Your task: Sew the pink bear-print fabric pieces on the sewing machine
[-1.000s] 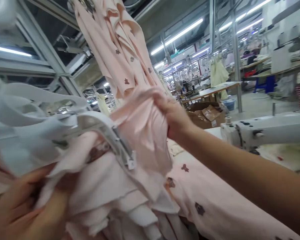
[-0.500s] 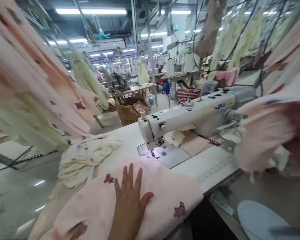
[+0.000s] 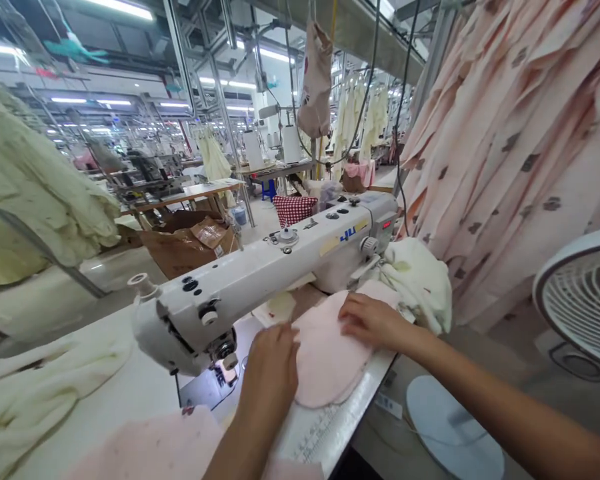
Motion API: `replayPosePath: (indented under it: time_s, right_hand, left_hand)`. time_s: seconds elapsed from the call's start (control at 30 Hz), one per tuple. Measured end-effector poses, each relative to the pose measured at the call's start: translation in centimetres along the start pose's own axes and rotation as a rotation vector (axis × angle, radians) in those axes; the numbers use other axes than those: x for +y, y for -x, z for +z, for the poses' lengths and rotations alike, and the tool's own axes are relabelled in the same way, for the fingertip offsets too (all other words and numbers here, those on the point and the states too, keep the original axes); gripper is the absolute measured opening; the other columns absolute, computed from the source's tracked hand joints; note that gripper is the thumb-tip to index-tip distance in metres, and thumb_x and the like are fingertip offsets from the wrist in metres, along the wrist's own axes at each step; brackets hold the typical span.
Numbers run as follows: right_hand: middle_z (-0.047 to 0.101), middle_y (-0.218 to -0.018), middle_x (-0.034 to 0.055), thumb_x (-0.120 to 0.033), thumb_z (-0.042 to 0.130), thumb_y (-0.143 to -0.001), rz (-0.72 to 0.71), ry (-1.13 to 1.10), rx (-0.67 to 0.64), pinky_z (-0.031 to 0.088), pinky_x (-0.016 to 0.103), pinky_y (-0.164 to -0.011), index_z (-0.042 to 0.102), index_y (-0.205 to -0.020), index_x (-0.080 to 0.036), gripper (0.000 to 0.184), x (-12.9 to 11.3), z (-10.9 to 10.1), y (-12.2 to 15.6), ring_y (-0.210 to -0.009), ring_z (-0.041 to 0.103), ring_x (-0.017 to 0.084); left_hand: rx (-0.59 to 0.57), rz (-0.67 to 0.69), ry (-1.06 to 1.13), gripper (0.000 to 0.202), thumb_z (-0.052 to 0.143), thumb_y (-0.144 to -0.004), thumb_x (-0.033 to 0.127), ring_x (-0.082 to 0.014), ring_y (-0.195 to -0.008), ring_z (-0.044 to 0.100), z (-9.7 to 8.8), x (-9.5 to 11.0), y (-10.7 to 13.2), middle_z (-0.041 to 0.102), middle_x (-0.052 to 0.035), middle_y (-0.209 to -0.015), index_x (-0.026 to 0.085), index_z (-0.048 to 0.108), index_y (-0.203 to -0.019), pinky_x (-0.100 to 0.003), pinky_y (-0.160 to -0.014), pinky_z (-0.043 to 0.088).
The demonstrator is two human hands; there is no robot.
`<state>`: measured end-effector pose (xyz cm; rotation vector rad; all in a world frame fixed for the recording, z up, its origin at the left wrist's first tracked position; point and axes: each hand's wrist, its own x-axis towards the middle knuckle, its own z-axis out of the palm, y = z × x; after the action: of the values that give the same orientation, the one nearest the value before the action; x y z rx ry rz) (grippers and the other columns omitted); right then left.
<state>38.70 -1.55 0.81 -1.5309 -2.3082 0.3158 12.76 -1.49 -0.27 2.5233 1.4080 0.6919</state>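
A rounded pink fabric piece [image 3: 325, 360] lies on the sewing machine table, right of the needle, with what looks like a second layer under its edge. My left hand [image 3: 273, 367] has its fingers curled at the piece's left edge. Across from it, my right hand [image 3: 373, 323] pinches the cloth near the upper right, fingertips bent inward. The white sewing machine [image 3: 260, 273] stands just behind both hands, its lit needle area [image 3: 225, 377] left of my left hand. Pink printed cloth [image 3: 155, 443] spreads at the front of the table, partly behind my left forearm.
Cream cloth [image 3: 55, 387] lies on the table's left side. More cream cloth [image 3: 420, 273] is bunched at the machine's right end. A white fan [image 3: 585, 307] and hanging pink garments [image 3: 520, 167] stand on the right. Behind the machine sits a cardboard box [image 3: 185, 243].
The view has turned right. My left hand has left the printed cloth, where it lay flat, and moved to the rounded piece. My right hand has come into clear view on that piece.
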Motion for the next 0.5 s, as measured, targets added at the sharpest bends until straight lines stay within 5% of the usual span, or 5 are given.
replayPosePath:
  time_s: [0.07,0.17,0.37,0.5]
  right_hand:
    - [0.057,-0.103,0.0104,-0.028,0.066,-0.077,0.005,0.032,0.023,0.045,0.036,-0.080,0.060,-0.100,-0.017,0.026,0.3,0.4,0.1,-0.098,0.053,0.025]
    - [0.059,-0.103,0.0103,-0.031,0.071,-0.073,-0.039,0.062,0.024,0.044,0.036,-0.081,0.060,-0.105,-0.017,0.037,0.7,0.6,0.1,-0.097,0.053,0.025]
    - [0.065,-0.092,0.0069,-0.031,0.065,-0.079,-0.165,0.086,0.032,0.043,0.032,-0.076,0.063,-0.101,-0.018,0.026,2.6,-1.2,-0.8,-0.087,0.058,0.021]
    - [0.063,-0.075,0.0071,-0.033,0.054,-0.086,-0.243,0.056,0.135,0.041,0.033,-0.069,0.063,-0.078,-0.017,0.019,1.8,-3.4,0.3,-0.077,0.058,0.021]
  left_hand:
    - [0.008,-0.085,0.013,0.025,0.047,-0.082,0.020,-0.0286,-0.096,0.058,1.7,1.3,-4.3,0.067,-0.0107,-0.099,0.019,0.065,-0.099,-0.048,-0.085,0.045]
    - [0.023,-0.091,0.062,0.011,0.056,-0.077,0.021,-0.0280,-0.086,0.059,3.1,1.1,-6.6,0.066,-0.0061,-0.079,0.021,0.066,-0.074,-0.047,-0.078,0.045]
    - [0.224,0.045,0.253,0.018,0.043,-0.083,0.017,-0.0190,-0.085,0.059,1.1,2.1,-4.8,0.065,-0.0047,-0.086,0.020,0.061,-0.083,-0.036,-0.080,0.046]
    - [0.359,0.062,0.387,0.016,0.040,-0.088,0.020,-0.0164,-0.102,0.058,-2.0,4.2,-0.1,0.065,-0.0045,-0.104,0.021,0.055,-0.089,-0.033,-0.090,0.045]
